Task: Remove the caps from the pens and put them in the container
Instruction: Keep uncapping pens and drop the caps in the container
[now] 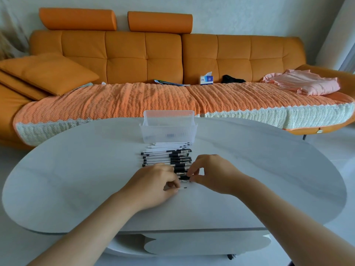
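Pens (167,158) lie side by side in a close row on the middle of the white oval surface (76,169). Their black capped ends point to the right. The clear plastic container (168,129) stands upright just beyond the far end of the row; what it holds is too blurred to tell.

Both hands meet at the near end of the row, on the nearest pen (184,177). The left hand (153,183) rests on the surface with its fingers curled round the pen's barrel. The right hand (213,173) pinches the black cap end between thumb and forefinger, its other fingers bent above it. Whether the cap is on or partly off cannot be told.

Behind the surface stands an orange sofa (146,58) with a tissue box (206,79) and a pink cloth (305,83) on its seat.
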A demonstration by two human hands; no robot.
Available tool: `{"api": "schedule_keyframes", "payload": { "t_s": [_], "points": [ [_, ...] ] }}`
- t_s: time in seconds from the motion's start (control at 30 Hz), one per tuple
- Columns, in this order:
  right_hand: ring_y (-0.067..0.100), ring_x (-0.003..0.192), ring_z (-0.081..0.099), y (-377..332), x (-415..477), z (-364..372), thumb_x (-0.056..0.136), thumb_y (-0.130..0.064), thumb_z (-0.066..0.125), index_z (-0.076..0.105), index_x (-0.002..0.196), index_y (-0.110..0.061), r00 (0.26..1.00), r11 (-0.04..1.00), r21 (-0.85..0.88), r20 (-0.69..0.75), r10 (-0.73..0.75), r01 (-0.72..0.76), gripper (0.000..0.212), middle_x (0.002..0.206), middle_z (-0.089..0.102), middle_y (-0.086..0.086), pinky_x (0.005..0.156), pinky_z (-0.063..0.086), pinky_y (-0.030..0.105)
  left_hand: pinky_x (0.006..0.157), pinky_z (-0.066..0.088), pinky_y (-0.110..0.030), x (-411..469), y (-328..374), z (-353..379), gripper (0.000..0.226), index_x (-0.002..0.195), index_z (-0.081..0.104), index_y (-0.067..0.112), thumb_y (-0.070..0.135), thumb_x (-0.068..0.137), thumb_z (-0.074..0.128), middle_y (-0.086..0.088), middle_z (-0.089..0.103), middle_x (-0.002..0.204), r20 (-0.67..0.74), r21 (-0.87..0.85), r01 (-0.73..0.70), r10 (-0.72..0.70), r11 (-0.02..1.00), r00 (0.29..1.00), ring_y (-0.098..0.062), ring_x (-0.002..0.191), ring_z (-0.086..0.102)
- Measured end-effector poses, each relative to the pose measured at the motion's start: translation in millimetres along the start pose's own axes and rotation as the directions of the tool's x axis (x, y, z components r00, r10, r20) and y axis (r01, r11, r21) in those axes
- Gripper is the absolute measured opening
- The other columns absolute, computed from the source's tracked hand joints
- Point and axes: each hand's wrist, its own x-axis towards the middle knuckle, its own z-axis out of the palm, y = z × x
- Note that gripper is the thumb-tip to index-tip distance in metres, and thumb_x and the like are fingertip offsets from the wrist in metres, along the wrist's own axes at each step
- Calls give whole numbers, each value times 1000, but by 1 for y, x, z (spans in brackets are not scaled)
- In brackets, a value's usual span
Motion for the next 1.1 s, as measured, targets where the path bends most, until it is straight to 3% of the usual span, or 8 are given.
{"api": "schedule_keyframes", "payload": {
  "t_s": [0.17,0.33,0.5,0.63,0.8,0.97,1.03,1.1],
  "points": [
    [-6,71,50,-5,4,4,83,-41,72,75,91,-37,999,994,-100,-23,-44,41,10,91,61,-19,60,36,16,80,45,-27,1,-1,-6,24,106,63,36,46,85,67,19,53,102,10,51,2,-2,999,1000,0,100,44],
    [0,76,51,-6,7,6,81,-41,72,72,89,-35,997,985,-159,-25,-74,69,10,89,60,-19,61,36,16,80,42,-23,0,-8,-8,30,113,59,35,45,86,67,19,49,108,-4,85,21,-20,996,1000,-2,109,42],
    [0,84,60,-5,10,5,81,-32,68,70,86,-35,998,999,-49,-58,-14,11,6,89,67,-21,72,50,22,85,41,-22,2,-10,-5,39,123,54,33,46,88,65,19,49,119,-27,93,30,-27,995,999,-3,116,40],
    [-5,73,59,-2,16,-3,82,-32,74,71,83,-37,996,997,65,-81,46,-40,5,85,68,-23,65,48,21,93,36,-23,8,-13,-5,47,131,51,29,47,89,62,15,49,124,-84,126,21,-11,992,996,-8,118,41],
    [-4,65,57,2,19,-9,81,-31,76,67,78,-36,983,989,144,-169,66,-42,11,82,63,-28,58,44,20,86,42,-32,16,-14,-14,26,114,67,25,37,99,50,8,66,104,-142,97,81,-66,992,988,-17,101,58],
    [1,67,57,2,24,-4,82,-13,70,61,84,-36,986,991,113,-156,-57,75,25,89,59,-17,60,45,22,79,48,-35,23,-12,-17,22,105,66,23,33,100,48,9,61,96,-110,-34,130,-133,991,985,-14,92,58],
    [-3,73,55,0,26,-2,83,-13,68,62,92,-34,979,988,101,-178,-95,115,24,92,56,-17,64,40,17,78,48,-35,26,-12,-17,20,106,65,22,32,100,50,11,59,98,-111,-64,120,-127,991,986,-13,92,58],
    [-1,80,54,-3,29,-3,88,-27,68,62,111,-33,976,991,50,-185,-114,125,25,104,53,-20,70,41,16,76,47,-33,27,-11,-18,18,106,65,23,33,99,52,12,58,98,-117,-66,104,-111,992,987,-12,89,58]
  ]
}}
